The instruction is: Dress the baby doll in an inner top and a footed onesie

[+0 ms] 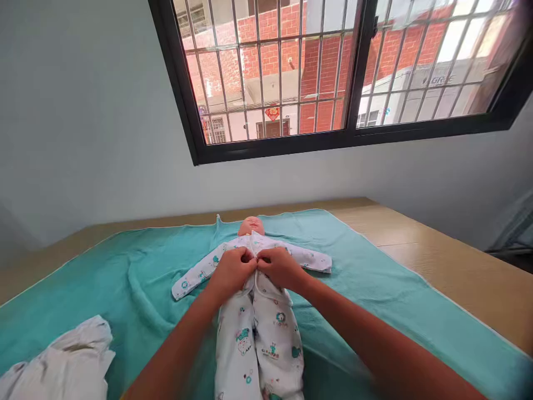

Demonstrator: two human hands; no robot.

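Observation:
A baby doll point(251, 225) lies on its back, dressed in a white printed baby jacket point(310, 259) and white printed baby pants point(277, 339). Both sleeves stretch out to the sides. At the front opening on the chest, my left hand point(235, 270) pinches the jacket's edge. Close against it, my right hand point(281, 268) pinches the other edge, fingers closed. Whatever fastener lies between my fingertips is hidden. Below my hands the jacket's lower hem parts slightly over the pants.
A teal blanket point(154, 266) covers much of the wooden table point(400, 233). Crumpled white cloth point(66, 361) lies at the lower left. Behind the table stands a pale wall point(95, 111) with a barred, dark-framed window point(270, 145).

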